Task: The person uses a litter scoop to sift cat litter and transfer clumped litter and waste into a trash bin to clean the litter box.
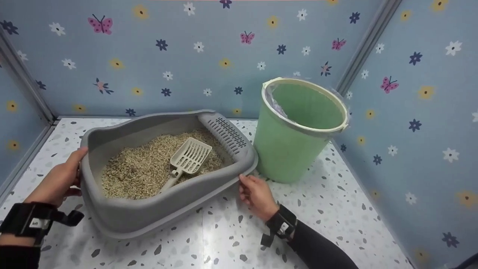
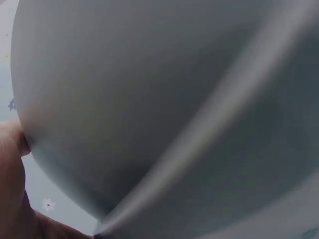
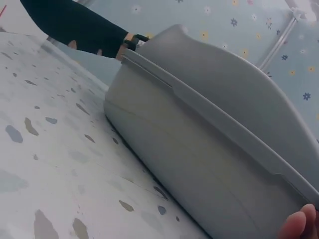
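A grey cat litter box (image 1: 149, 215) stands at an angle on the speckled surface. Tan litter (image 1: 138, 170) fills its bottom, and a cream slotted litter scoop (image 1: 191, 155) lies on top, handle toward the near wall. My left hand (image 1: 61, 177) grips the box's left end, thumb at the upper rim and fingers lower on the outside. At the near right corner my right hand (image 1: 257, 194) pinches the projecting lower edge of the rim, its fingers curled. The left wrist view is filled by the blurred outer wall of the box (image 2: 124, 99); the right wrist view shows its long side (image 3: 189, 144).
A green bin (image 1: 287, 153) with a cream rim and a clear liner stands right beside the box's right end. Blue panels with flowers and butterflies (image 1: 216, 48) enclose the back and both sides. The white speckled tabletop (image 1: 224, 239) extends in front of the box.
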`<state>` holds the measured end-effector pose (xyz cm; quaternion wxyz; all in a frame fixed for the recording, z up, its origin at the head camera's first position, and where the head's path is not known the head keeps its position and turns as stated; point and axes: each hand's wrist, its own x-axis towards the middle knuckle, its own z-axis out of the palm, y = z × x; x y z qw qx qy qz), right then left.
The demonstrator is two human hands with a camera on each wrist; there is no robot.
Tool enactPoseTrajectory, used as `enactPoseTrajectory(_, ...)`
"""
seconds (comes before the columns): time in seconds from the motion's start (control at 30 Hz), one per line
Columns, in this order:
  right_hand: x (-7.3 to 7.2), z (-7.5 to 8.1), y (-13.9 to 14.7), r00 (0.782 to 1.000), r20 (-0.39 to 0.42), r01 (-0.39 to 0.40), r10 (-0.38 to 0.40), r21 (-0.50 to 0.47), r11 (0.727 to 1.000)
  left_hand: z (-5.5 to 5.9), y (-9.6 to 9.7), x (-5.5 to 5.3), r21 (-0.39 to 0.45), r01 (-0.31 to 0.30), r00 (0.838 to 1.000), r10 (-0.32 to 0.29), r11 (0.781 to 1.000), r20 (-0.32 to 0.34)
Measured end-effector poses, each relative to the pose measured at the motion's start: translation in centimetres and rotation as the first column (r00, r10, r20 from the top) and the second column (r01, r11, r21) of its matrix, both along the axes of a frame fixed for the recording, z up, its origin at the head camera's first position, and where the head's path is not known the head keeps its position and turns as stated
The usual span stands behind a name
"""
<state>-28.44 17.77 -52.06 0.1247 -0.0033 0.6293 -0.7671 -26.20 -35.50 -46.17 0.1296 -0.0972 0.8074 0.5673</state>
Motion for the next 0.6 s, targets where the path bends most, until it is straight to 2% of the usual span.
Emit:
enactPoseTrajectory(0.07,-0.6,0.1,0.7,0.999,0.011,0.037,-0.037,0.008,0.999,0.1,0.4,1.0,0.013,0.018,1.0,-0.018,1.0,0.013)
enactPoseTrajectory(0.2,-2.3,0.3,2.2,0.992,0.019,0.126,-0.126,-0.018,0.992,0.0,2.2,4.1,-0.009,0.081,0.997,-0.081,0.997,0.007)
enactPoseTrajectory(0.27,-2.8,0.3,2.6,0.99,0.025,0.138,-0.137,-0.037,0.99,-0.2,3.4,5.4,-0.039,0.111,0.994,-0.111,0.993,-0.003)
enactPoseTrajectory(0.33,-3.0,0.3,2.8,0.991,0.029,0.134,-0.133,-0.048,0.99,-0.3,4.5,6.1,-0.066,0.123,0.992,-0.124,0.99,-0.015)
enactPoseTrajectory(0.4,-2.8,0.3,2.7,0.992,0.03,0.128,-0.126,-0.061,0.99,-0.5,5.2,6.3,-0.073,0.101,0.994,-0.103,0.992,-0.021)
enactPoseTrajectory(0.47,-2.3,0.3,2.5,0.992,0.024,0.129,-0.128,-0.067,0.989,-0.7,5.2,6.0,-0.068,0.074,0.996,-0.077,0.995,-0.034)
enactPoseTrajectory(0.6,-0.3,0.0,2.2,0.996,0.011,0.087,-0.087,-0.03,0.996,-1.2,3.6,4.6,-0.052,0.082,0.993,-0.086,0.995,-0.086)
